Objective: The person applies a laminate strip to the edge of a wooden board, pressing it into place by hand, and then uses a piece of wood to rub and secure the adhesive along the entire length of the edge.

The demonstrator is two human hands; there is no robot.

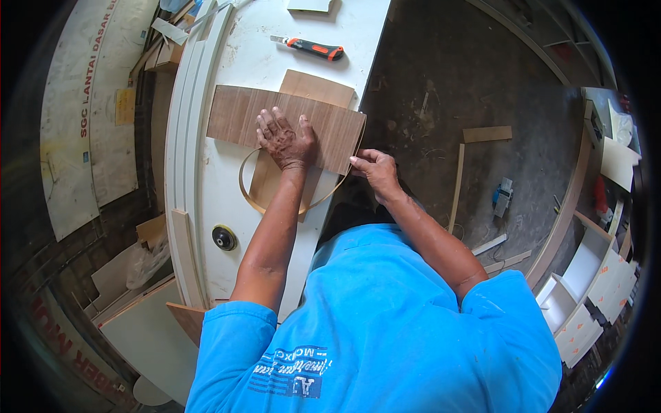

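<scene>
- Veneer sheet (234,117), brown and wood-grained, lies flat on the white worktop (255,62), pressed under the left hand (286,141), palm down with fingers spread.
- Right hand (375,171) pinches the sheet's near right corner at the worktop edge.
- Utility knife (313,47) rests well beyond both hands.

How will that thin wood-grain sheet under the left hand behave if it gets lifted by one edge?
The wood-grain sheet looks very thin, so it would probably flex and feel light. It lies flat under the left hand; on the smooth white worktop it may slide.
</scene>
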